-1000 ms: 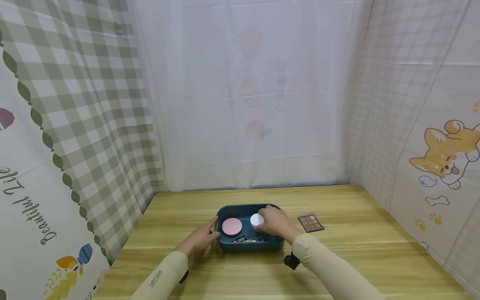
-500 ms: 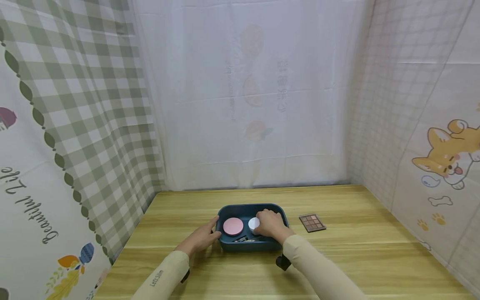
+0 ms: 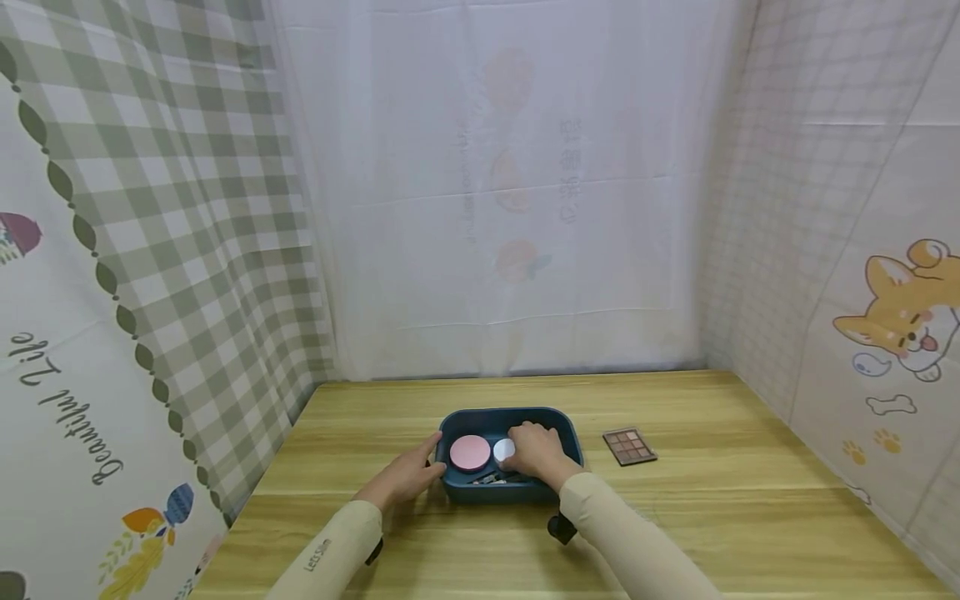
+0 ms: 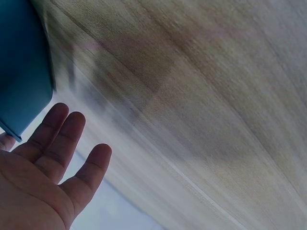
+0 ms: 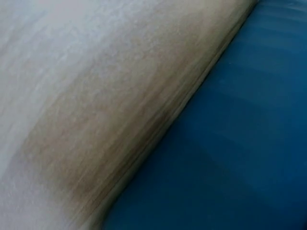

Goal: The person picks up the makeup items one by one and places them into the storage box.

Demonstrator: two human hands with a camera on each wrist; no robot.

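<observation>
A dark blue rectangular box (image 3: 495, 494) stands on the table in the head view. Inside at the left lies a round pink case (image 3: 470, 452), beside a round white-topped container (image 3: 504, 450). My right hand (image 3: 542, 454) reaches into the box and grips the white container from its right side, covering part of it. Small slim dark and clear items (image 3: 489, 478) lie along the front inside. My left hand (image 3: 405, 477) rests at the box's left side, index finger and thumb at the rim. In the left wrist view its other fingers (image 4: 64, 139) extend loosely beside the box wall.
An eyeshadow palette (image 3: 630, 447) lies on the wooden table (image 3: 675, 517), right of the box. A white curtain (image 3: 495, 208) hangs behind the table, a checked one (image 3: 217, 217) at the left, and a dog-print one (image 3: 862, 275) at the right.
My right hand has moved left and a little down inside the box, and the white container has shifted closer to the pink case. My left hand stays at the box's left side.
</observation>
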